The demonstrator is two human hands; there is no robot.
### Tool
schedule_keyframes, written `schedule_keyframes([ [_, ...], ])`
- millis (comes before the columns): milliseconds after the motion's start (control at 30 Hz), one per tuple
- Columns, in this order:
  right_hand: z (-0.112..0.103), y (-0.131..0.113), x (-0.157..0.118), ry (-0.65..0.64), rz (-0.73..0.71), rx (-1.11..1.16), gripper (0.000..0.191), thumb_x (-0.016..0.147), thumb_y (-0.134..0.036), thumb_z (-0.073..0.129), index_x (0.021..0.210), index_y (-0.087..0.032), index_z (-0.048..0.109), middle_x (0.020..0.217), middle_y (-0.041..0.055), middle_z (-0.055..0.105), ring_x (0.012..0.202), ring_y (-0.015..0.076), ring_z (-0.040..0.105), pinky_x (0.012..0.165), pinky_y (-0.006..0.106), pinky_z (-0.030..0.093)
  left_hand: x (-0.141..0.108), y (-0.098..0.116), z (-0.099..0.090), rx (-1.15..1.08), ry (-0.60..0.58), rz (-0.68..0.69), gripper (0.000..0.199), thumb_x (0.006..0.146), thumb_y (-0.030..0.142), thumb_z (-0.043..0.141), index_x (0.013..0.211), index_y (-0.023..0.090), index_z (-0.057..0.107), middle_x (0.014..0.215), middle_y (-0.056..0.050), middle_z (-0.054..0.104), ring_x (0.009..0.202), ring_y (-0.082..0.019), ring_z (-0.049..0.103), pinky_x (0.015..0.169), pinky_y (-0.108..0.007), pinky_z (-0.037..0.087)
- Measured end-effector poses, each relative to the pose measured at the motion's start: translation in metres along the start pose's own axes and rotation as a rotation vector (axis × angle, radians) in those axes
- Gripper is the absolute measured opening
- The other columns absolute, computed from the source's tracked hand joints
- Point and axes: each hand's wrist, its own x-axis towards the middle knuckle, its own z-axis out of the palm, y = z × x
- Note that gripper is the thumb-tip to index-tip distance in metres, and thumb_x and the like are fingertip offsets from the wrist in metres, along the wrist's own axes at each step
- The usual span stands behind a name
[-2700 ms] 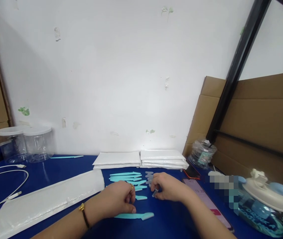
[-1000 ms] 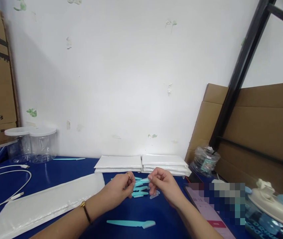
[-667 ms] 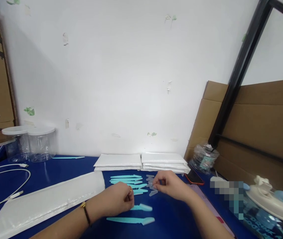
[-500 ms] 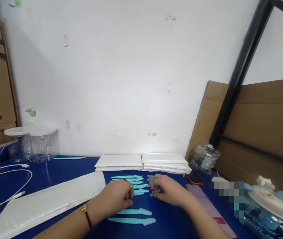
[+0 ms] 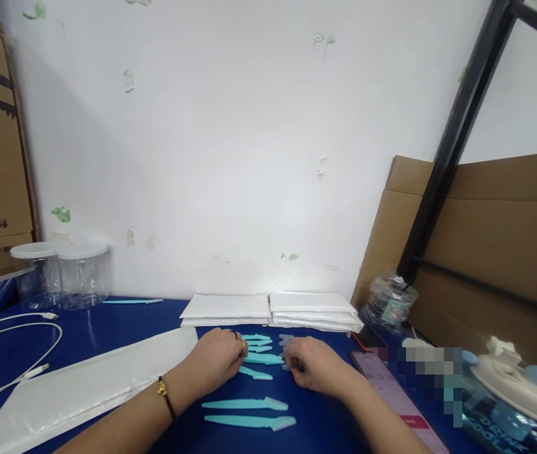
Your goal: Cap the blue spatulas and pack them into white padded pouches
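Lower centre of frame: two capped teal razors (image 5: 248,413) lie side by side on the blue table (image 5: 108,328). Just above them, the left hand (image 5: 219,359), fingers curled, pinches a teal razor (image 5: 263,359). The right hand (image 5: 313,369) is curled over the small clear caps (image 5: 286,340); its grip cannot be told. Beyond, white mailers (image 5: 268,309) are stacked against the wall.
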Motion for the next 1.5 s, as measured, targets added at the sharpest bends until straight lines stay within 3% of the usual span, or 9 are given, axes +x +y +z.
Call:
schedule_keyframes([
  [233,-0.017,0.013,-0.002,0.179,0.103,0.408,0.015,0.082,-0.022,0.05,0.084,-0.018,0.064,0.066,-0.0004,0.06,0.058,0.0121,0.052,0.053,0.021,0.038,0.0,0.001,-0.005,-0.372,0.09,-0.127,0.019,0.092,0.029,0.027,0.085,0.021,0.043,0.076,0.0,0.052,0.068,-0.014,0.048,0.064,-0.024,0.036],
  [400,-0.025,0.016,-0.001,0.384,0.09,0.827,0.021,0.075,-0.037,0.066,0.083,-0.018,0.069,0.078,0.0039,0.064,0.069,0.0168,0.063,0.065,0.028,0.049,0.003,-0.003,-0.008,-0.524,0.043,-0.105,0.031,0.092,0.041,0.025,0.073,0.021,0.039,0.071,0.003,0.044,0.066,-0.013,0.042,0.062,-0.023,0.034],
  [600,-0.019,0.006,0.003,0.397,0.146,1.122,0.031,0.068,-0.039,0.074,0.088,-0.017,0.067,0.068,0.0035,0.07,0.07,0.0184,0.068,0.068,0.029,0.052,0.002,-0.005,-0.005,-0.528,0.041,-0.115,0.031,0.091,0.042,0.029,0.072,0.021,0.042,0.069,0.003,0.045,0.065,-0.013,0.041,0.06,-0.022,0.033],
  [900,-0.01,-0.001,0.005,0.325,0.159,1.164,0.034,0.065,-0.039,0.076,0.088,-0.015,0.069,0.07,0.0047,0.072,0.069,0.0182,0.069,0.065,0.027,0.053,0.002,-0.001,-0.005,-0.505,0.025,-0.105,0.032,0.091,0.041,0.03,0.07,0.02,0.042,0.064,0.005,0.043,0.061,-0.011,0.039,0.057,-0.021,0.03],
  [1067,-0.008,-0.009,0.006,0.226,0.182,1.128,0.034,0.063,-0.038,0.077,0.083,-0.012,0.069,0.064,0.0045,0.071,0.06,0.0155,0.067,0.059,0.024,0.051,-0.001,0.008,-0.011,-0.52,-0.027,-0.071,0.032,0.091,0.038,0.032,0.072,0.02,0.051,0.065,0.005,0.046,0.06,-0.011,0.04,0.056,-0.02,0.031],
  [1200,-0.011,-0.005,0.001,0.019,0.198,0.999,0.032,0.06,-0.037,0.078,0.077,-0.012,0.067,0.059,0.0022,0.067,0.053,0.013,0.064,0.048,0.019,0.045,-0.003,0.011,-0.01,-0.45,-0.084,-0.052,0.028,0.087,0.035,0.038,0.078,0.022,0.06,0.07,0.003,0.056,0.065,-0.012,0.048,0.058,-0.021,0.033],
  [1333,-0.007,0.008,-0.006,-0.282,0.23,0.868,0.032,0.058,-0.037,0.078,0.075,-0.013,0.065,0.057,-0.0002,0.064,0.049,0.0123,0.062,0.041,0.016,0.04,-0.004,0.004,-0.005,-0.3,-0.073,-0.032,0.016,0.08,0.033,0.051,0.08,0.023,0.063,0.08,0.001,0.062,0.074,-0.014,0.054,0.062,-0.021,0.036],
  [1400,-0.005,0.015,-0.007,-0.363,0.24,0.764,0.032,0.059,-0.037,0.077,0.076,-0.013,0.066,0.058,-0.0007,0.063,0.045,0.0111,0.059,0.039,0.016,0.039,-0.004,-0.002,-0.004,-0.232,-0.061,-0.039,0.012,0.075,0.03,0.059,0.083,0.024,0.064,0.086,0.001,0.062,0.078,-0.015,0.055,0.063,-0.021,0.037],
  [1500,-0.006,0.024,-0.007,-0.237,0.254,0.536,0.021,0.068,-0.033,0.069,0.077,-0.015,0.066,0.06,-0.0012,0.062,0.044,0.009,0.053,0.041,0.017,0.037,-0.004,-0.009,-0.003,-0.14,-0.068,-0.014,0.014,0.071,0.026,0.064,0.085,0.026,0.065,0.09,0.002,0.064,0.083,-0.017,0.057,0.068,-0.023,0.038],
])
